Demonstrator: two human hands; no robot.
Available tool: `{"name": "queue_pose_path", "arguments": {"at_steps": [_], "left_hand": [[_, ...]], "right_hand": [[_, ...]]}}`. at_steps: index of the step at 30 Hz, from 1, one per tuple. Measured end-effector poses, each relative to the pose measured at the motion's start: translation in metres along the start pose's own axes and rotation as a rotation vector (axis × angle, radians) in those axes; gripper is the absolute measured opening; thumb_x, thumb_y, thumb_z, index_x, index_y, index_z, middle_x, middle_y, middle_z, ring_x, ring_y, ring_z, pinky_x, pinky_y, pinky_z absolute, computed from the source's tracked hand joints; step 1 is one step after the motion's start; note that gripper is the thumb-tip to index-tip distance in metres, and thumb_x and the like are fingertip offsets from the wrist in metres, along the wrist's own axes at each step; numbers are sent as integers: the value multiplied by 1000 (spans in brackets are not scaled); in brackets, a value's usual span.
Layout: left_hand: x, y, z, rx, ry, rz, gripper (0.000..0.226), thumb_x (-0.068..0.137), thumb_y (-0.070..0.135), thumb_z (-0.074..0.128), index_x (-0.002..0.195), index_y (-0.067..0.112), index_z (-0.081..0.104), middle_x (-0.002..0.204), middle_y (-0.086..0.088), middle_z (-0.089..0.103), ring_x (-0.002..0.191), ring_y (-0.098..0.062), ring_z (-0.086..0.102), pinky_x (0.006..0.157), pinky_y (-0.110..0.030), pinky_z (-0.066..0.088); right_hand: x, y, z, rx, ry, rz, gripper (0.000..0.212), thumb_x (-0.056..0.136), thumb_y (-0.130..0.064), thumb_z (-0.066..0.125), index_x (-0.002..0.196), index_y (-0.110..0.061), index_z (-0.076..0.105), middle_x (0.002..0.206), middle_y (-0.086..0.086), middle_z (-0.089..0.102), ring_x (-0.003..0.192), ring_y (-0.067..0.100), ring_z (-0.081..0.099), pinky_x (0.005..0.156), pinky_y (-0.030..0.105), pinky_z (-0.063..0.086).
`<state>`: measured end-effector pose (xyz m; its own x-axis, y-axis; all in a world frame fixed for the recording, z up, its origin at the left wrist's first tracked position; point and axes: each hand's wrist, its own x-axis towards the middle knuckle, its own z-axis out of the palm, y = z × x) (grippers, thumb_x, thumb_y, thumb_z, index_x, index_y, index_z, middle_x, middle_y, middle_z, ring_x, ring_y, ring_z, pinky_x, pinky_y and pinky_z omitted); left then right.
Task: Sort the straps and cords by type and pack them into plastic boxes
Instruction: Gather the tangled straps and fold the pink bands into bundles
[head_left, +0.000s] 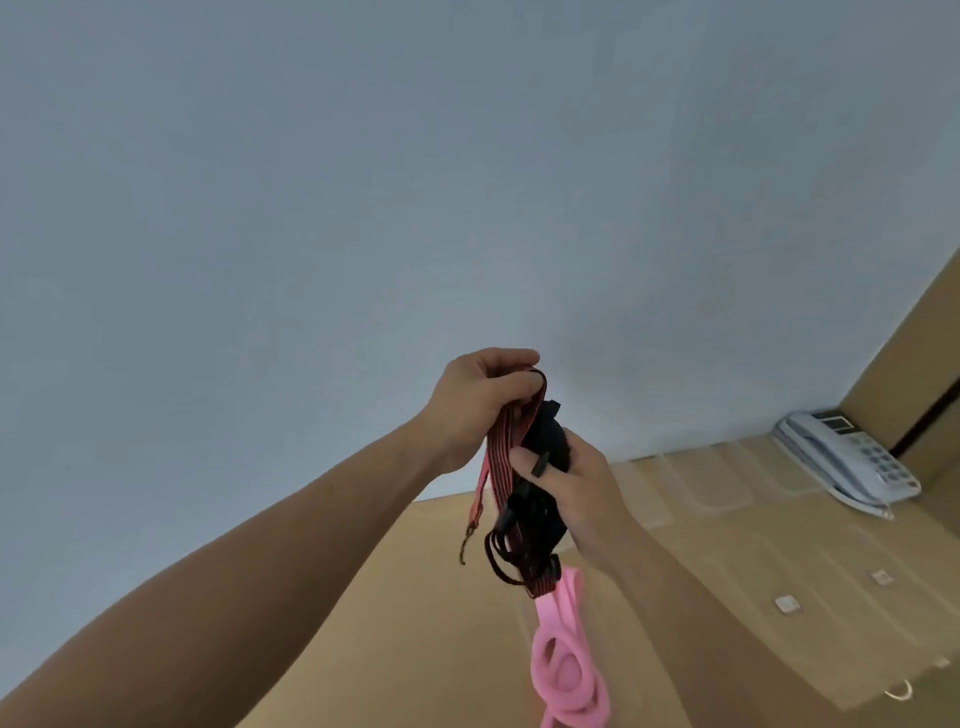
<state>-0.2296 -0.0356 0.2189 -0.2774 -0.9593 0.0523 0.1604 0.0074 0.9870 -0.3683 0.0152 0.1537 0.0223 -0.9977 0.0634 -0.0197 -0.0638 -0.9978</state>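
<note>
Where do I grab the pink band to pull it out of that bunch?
I'd grab the pink band at its dangling loop, coming from below. That part hangs free under the black cords, while its top is buried in the bunch the right hand grips.

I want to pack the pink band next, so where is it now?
In the head view it is low, just right of centre: the pink band hangs below the dark bundle of straps held by the left hand and right hand, over the tan table.

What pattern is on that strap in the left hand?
The strap is red with thin black stripes; the head view shows it.
</note>
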Motion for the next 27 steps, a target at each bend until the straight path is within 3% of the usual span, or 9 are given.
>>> {"name": "queue_pose_path", "arguments": {"at_steps": [4, 6, 10, 15, 17, 20, 22, 24, 27], "left_hand": [[-1, -4, 71, -187, -47, -65, 27, 88, 1, 66, 115, 4, 66, 78, -4, 68, 69, -15, 65, 68, -26, 54], [-3, -3, 104, -202, -144, -82, 28, 88, -1, 65, 116, 3, 65, 81, -4, 71, 72, -15, 68, 68, -23, 54], [-5, -6, 163, 88, -278, 31, 41, 86, 5, 71, 125, 14, 62, 98, 3, 72, 89, -12, 68, 76, -19, 53], [-24, -50, 235, 398, -54, 174, 77, 65, 45, 79, 133, 25, 49, 118, 9, 56, 108, -5, 56, 88, -21, 47], [-31, -74, 256, 339, -136, 71, 71, 63, 49, 78, 123, 19, 53, 118, 4, 61, 105, -7, 61, 83, -22, 50], [-33, -98, 285, 94, -370, -118, 44, 82, 37, 69, 112, 7, 60, 101, -5, 71, 87, -13, 70, 72, -21, 53], [-29, -106, 298, 28, -454, -145, 40, 89, 33, 65, 113, 1, 61, 97, -12, 69, 89, -23, 67, 76, -31, 54], [-25, -113, 305, 9, -500, -157, 39, 90, 31, 66, 112, -1, 60, 95, -18, 64, 88, -31, 64, 81, -40, 54], [-16, -126, 309, -12, -438, -234, 25, 91, 28, 67, 100, 6, 60, 75, -8, 61, 67, -22, 62, 65, -34, 55]], "right_hand": [[-20, -9, -49, -60, 147, -51, 35, 64, -33, 83, 92, -20, 66, 86, 4, 72, 76, 18, 69, 65, 24, 56], [-31, -10, -84, -14, 195, -41, 34, 64, -30, 83, 92, -19, 67, 87, 5, 72, 79, 22, 69, 65, 27, 56], [-59, -15, -157, 156, 217, -45, 34, 71, -23, 79, 99, -9, 68, 101, 24, 68, 96, 46, 65, 86, 63, 52], [-92, -28, -237, 205, 292, -93, 21, 80, -17, 75, 101, -15, 71, 102, 15, 73, 98, 37, 69, 86, 53, 56], [-100, -29, -259, 195, 329, -72, 17, 81, -14, 74, 98, -13, 71, 100, 17, 72, 96, 38, 69, 85, 53, 57], [-112, -27, -285, 144, 306, -26, 16, 84, -12, 73, 100, -11, 71, 100, 15, 73, 95, 35, 70, 87, 53, 57], [-117, -26, -300, 115, 270, 5, 16, 88, -17, 71, 104, -12, 71, 102, 13, 74, 97, 33, 70, 88, 53, 56], [-119, -24, -312, 67, 230, 14, 20, 91, -22, 68, 107, -10, 70, 107, 16, 72, 100, 35, 69, 90, 53, 55], [-114, -15, -329, -32, 256, 18, 27, 93, -28, 65, 108, -5, 66, 108, 21, 68, 100, 38, 65, 93, 54, 52]]}}
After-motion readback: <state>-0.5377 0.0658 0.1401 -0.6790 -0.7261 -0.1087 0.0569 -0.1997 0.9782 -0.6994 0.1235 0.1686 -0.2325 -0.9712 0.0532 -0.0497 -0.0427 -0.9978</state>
